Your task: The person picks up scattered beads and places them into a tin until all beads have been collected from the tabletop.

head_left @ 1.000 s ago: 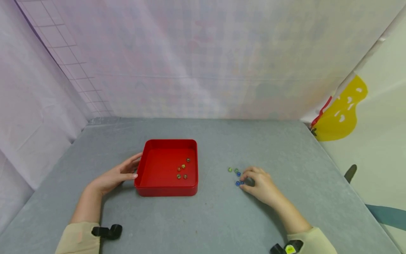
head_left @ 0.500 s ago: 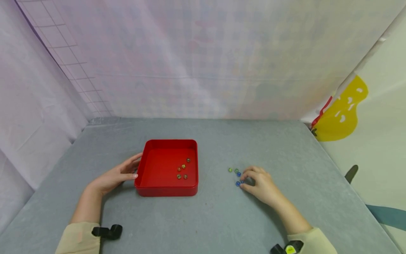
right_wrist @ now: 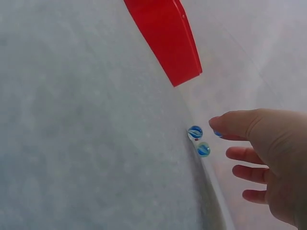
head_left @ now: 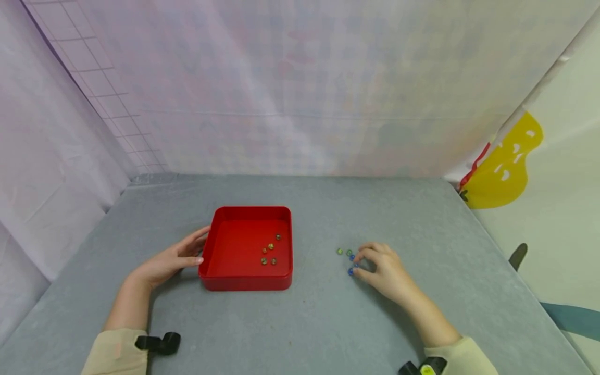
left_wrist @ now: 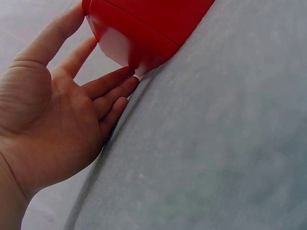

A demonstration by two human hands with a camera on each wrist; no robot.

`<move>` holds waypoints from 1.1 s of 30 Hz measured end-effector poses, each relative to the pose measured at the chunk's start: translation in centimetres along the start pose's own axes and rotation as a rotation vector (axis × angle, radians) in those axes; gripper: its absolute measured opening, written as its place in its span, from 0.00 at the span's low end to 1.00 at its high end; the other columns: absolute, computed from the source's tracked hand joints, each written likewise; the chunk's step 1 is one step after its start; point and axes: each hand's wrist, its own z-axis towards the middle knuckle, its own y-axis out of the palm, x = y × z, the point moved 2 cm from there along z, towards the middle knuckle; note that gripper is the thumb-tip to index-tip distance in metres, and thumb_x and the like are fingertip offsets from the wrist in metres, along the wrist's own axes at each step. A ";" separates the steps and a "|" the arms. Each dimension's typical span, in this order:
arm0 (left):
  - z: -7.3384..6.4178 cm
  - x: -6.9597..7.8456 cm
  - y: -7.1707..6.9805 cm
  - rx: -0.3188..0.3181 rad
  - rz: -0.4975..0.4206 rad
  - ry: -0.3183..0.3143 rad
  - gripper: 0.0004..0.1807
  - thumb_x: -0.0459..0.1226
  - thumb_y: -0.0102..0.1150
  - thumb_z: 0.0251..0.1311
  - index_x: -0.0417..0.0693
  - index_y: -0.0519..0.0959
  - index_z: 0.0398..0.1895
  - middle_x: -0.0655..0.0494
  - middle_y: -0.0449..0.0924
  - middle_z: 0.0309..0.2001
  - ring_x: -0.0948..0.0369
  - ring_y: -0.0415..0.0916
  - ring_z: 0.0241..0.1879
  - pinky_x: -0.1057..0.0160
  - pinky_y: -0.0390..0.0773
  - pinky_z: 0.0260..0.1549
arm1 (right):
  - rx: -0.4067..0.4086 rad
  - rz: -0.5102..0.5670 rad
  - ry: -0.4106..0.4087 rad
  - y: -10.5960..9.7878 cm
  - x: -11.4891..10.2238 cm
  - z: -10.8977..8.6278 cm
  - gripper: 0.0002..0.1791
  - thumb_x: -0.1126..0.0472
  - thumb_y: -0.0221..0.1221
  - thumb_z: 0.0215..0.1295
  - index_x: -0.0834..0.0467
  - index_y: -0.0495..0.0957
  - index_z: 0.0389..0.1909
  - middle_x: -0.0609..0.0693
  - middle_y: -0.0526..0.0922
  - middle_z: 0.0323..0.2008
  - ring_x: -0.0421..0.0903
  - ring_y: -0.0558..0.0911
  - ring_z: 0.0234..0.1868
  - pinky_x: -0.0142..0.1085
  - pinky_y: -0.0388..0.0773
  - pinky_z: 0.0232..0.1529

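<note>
My left hand (head_left: 164, 264) rests against the left side of a square red tray (head_left: 248, 283), fingers extended along its wall and thumb at the rim. Several greenish-brown marbles (head_left: 271, 246) lie on the tray's floor, toward its right. To the right of the tray, my right hand (head_left: 386, 273) pinches a blue marble (right_wrist: 218, 133) between thumb and forefinger, mostly hidden by them. Beside those fingertips are another blue marble (head_left: 350, 271), a further blue marble (head_left: 352, 258), a green marble (head_left: 349, 252) and a yellow-green marble (head_left: 339, 251), on the grey table.
The grey tabletop (head_left: 300, 333) runs back to a pale curtain (head_left: 300, 88). White sheeting (head_left: 61, 156) hangs at the left, and a panel with a yellow shape (head_left: 503, 174) stands on the right. A black wrist camera (head_left: 159, 342) sits at the left cuff.
My right fingers have shifted slightly left and up, and the pinched blue marble has moved with them. The left hand and the tray have stayed in place.
</note>
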 end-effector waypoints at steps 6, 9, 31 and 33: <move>0.0 -0.1 0.0 -0.004 -0.010 -0.005 0.40 0.37 0.55 0.66 0.51 0.46 0.76 0.39 0.44 0.73 0.40 0.42 0.70 0.37 0.57 0.60 | 0.008 -0.013 -0.023 -0.4 -0.8 0.5 0.09 0.61 0.72 0.51 0.53 0.82 0.32 0.56 0.79 0.47 0.56 0.73 0.50 0.55 0.66 0.51; 0.0 -0.1 0.0 -0.003 -0.009 -0.004 0.40 0.37 0.55 0.66 0.51 0.46 0.76 0.39 0.44 0.73 0.40 0.42 0.70 0.37 0.56 0.60 | 0.011 -0.016 -0.031 -0.5 -1.1 0.6 0.09 0.61 0.72 0.51 0.53 0.82 0.32 0.56 0.79 0.47 0.56 0.73 0.50 0.55 0.65 0.51; 0.0 -0.2 0.0 0.003 -0.005 -0.010 0.41 0.36 0.55 0.65 0.51 0.45 0.77 0.39 0.44 0.73 0.40 0.42 0.70 0.37 0.56 0.60 | 0.020 -0.006 -0.057 -0.8 -2.6 1.8 0.09 0.62 0.71 0.52 0.55 0.82 0.33 0.56 0.79 0.49 0.56 0.72 0.52 0.56 0.65 0.52; 0.0 -0.1 -0.1 -0.002 -0.006 0.004 0.40 0.36 0.54 0.66 0.49 0.45 0.77 0.38 0.44 0.73 0.40 0.42 0.70 0.38 0.56 0.59 | 0.020 0.002 -0.059 -0.8 -2.9 2.1 0.09 0.62 0.71 0.52 0.55 0.82 0.34 0.56 0.79 0.49 0.56 0.72 0.52 0.56 0.64 0.53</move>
